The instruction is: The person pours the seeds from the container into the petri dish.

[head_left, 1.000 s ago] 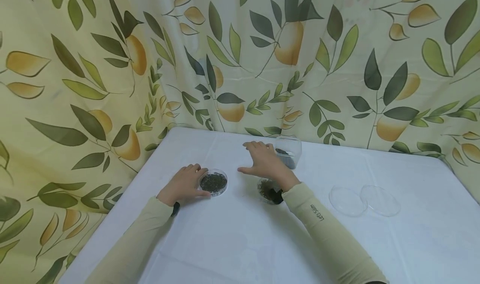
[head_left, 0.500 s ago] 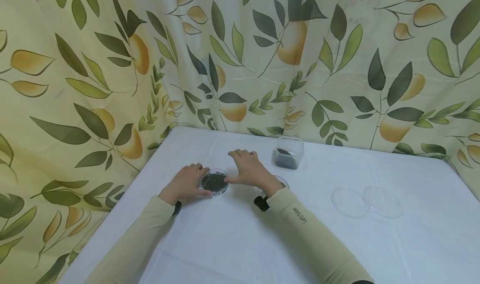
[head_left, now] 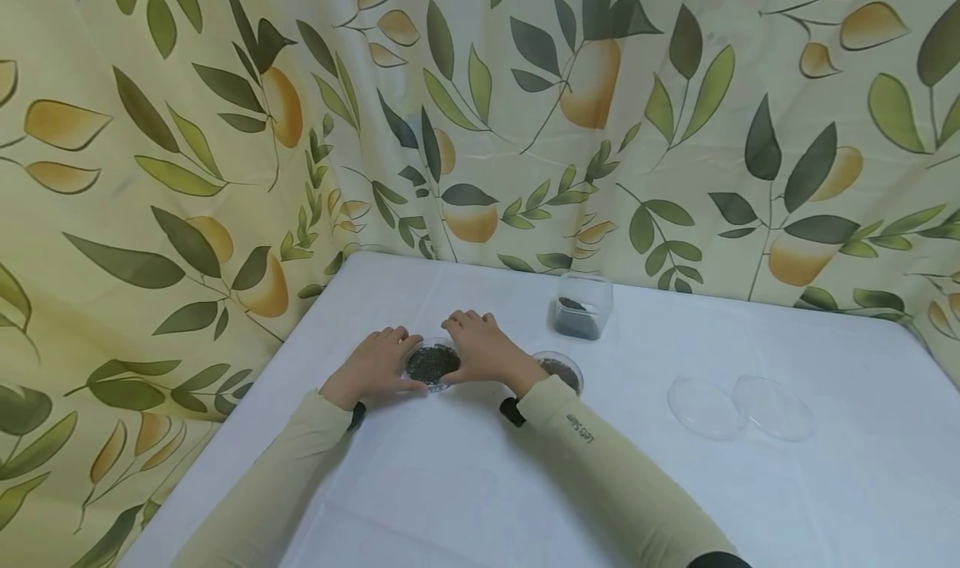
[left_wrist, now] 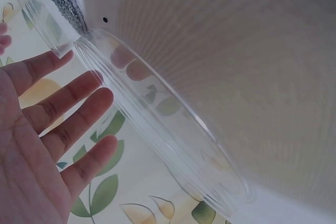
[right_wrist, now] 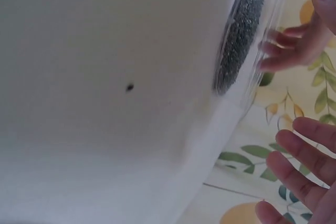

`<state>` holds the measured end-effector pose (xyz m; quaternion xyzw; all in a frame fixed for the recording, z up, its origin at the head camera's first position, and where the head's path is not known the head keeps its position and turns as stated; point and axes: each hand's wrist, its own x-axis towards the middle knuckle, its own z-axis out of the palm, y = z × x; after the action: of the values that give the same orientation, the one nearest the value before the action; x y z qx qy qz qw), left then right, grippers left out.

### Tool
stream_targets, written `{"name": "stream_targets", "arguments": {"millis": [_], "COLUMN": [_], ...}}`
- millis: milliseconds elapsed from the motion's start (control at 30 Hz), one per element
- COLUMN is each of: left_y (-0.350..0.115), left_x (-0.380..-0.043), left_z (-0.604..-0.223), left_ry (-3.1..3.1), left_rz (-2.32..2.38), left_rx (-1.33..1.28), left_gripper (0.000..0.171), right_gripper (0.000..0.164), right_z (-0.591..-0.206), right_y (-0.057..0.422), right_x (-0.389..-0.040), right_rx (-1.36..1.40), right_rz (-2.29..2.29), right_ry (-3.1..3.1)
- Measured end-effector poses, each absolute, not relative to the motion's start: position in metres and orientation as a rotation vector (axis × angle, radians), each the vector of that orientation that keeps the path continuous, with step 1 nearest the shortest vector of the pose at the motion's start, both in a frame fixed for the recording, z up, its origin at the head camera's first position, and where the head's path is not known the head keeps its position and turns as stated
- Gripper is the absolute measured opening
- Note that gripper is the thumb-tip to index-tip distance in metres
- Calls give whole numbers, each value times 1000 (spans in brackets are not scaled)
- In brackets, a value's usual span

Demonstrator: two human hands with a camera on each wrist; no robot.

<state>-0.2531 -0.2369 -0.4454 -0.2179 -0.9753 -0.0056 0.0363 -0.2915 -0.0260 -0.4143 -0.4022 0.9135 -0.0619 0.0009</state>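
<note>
In the head view a clear petri dish (head_left: 438, 388) filled with dark granules (head_left: 432, 363) stands between the hands. My left hand (head_left: 372, 366) holds its left side, thumb near and fingers at the far rim. My right hand (head_left: 486, 353) comes round the right side, seemingly touching it or very near. From the right wrist, its fingers (right_wrist: 304, 169) look loosely spread, apart from the dish wall. The left wrist view shows the left fingers (left_wrist: 71, 103) beside a clear round dish (left_wrist: 173, 114) with no granules visible; the head view does not show it plainly.
Another petri dish (head_left: 557, 354) with brownish granules is partly hidden by my right wrist. Behind it stands a clear box (head_left: 597, 291) with dark grains. Two clear round lids (head_left: 707, 408) lie to the right on the white table (head_left: 465, 485). A patterned curtain (head_left: 480, 118) borders the table.
My right hand has moved left and slightly down to the granule-filled dish, uncovering the clear box and part of the second dish. The left hand keeps its place at the dish.
</note>
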Motion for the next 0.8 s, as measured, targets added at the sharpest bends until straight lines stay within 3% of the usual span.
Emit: {"name": "stream_targets", "arguments": {"millis": [800], "left_y": [-237], "left_x": [-254], "left_z": [-445], "left_ry": [-3022], "left_rz": [39], "left_rx": [-673], "left_gripper": [88], "right_gripper": [90], "right_z": [-434], "right_y": [-38], "right_x": [-299], "right_rx": [-1228], "right_rz": [-36], "right_ry": [2839]}}
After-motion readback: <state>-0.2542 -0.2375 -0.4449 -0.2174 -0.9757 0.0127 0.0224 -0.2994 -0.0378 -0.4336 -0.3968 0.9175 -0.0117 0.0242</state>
